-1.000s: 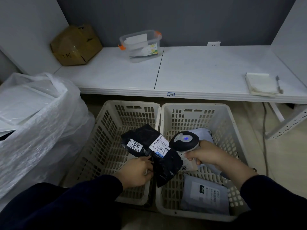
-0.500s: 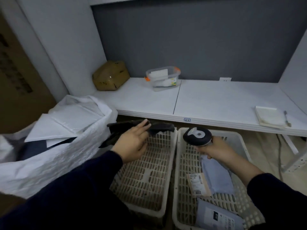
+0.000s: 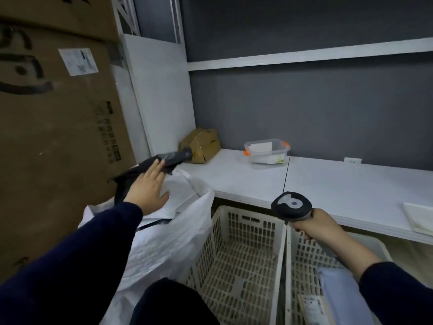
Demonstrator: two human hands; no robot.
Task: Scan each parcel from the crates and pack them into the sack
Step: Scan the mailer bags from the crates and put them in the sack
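My left hand (image 3: 147, 187) reaches over the open white sack (image 3: 168, 242), fingers straight and thumb spread. The black parcel (image 3: 152, 164) hangs above the sack mouth at my fingertips; no finger curls round it. White parcels lie inside the sack. My right hand (image 3: 315, 227) grips the dark handheld scanner (image 3: 291, 205) above the two white plastic crates. The left crate (image 3: 234, 254) shows only its bare bottom. In the right crate (image 3: 293, 266) lie a pale blue parcel (image 3: 339, 292) and a labelled packet (image 3: 312, 308).
A large cardboard box (image 3: 58, 137) stands close on the left behind the sack. On the white shelf (image 3: 328, 184) sit a small brown box (image 3: 202, 145), a clear plastic container (image 3: 267, 152) and a white pad (image 3: 419, 218). A dark grey wall is behind.
My left hand carried the black parcel from above the crates leftward over the sack and its fingers have straightened off it. The view swung left and up. The scanner stayed in my right hand.
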